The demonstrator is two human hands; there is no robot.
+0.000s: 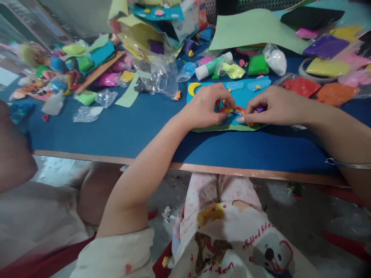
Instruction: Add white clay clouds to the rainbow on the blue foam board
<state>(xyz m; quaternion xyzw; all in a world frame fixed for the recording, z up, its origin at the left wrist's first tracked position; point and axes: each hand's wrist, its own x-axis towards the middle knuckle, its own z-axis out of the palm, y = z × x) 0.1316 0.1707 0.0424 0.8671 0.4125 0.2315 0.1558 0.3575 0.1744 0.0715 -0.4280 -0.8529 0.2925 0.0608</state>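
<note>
A blue card [242,97] with a green strip along its near edge lies on the table before me. On it are a yellow moon [194,89], pale blue clouds and a striped clay rainbow [238,110]. My left hand [207,106] rests over the card's left half, its thumb and fingers closed on the rainbow's left and upper side. At the rainbow's right end, my right hand [268,106] is closed in a pinch. The fingers partly cover the rainbow. A small purple piece [261,110] shows by the right fingers.
Behind the card lie a glue stick [213,65], green clay [258,65] and a bag of white clay [275,59]. Red clay [301,85] and orange clay [337,94] are at right. Clear bags and scraps crowd the left. Another person's arm [14,150] is at far left.
</note>
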